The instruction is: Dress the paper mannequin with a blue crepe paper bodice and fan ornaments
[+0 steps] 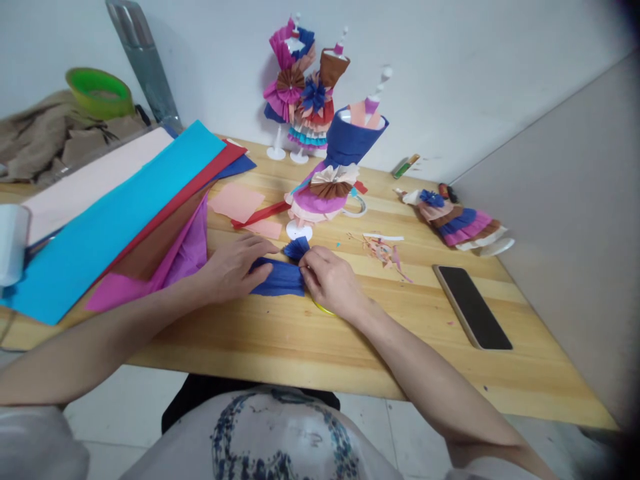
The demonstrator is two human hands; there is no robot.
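Note:
A blue strip of crepe paper [281,279] lies flat on the wooden table between my hands. My left hand [237,265] rests at its left end, thumb and fingers apart, the thumb lying over the paper. At the right end, the fingers of my right hand [330,280] are pinched together on the strip's edge. Just behind the strip sits a small pleated blue paper fan [297,248], close to my right fingertips. A yellow ring-shaped edge [324,307] shows under my right hand, mostly hidden. Beyond stands a small dress form [356,140] in a blue, pink and brown paper dress.
Coloured paper sheets [135,190] are stacked at the left. Two more dressed forms [313,100] stand by the wall. Right of centre are paper scraps [384,252], a tape roll [356,205], a lying dressed form [457,220] and a phone [473,307]. A bottle [145,63] stands back left.

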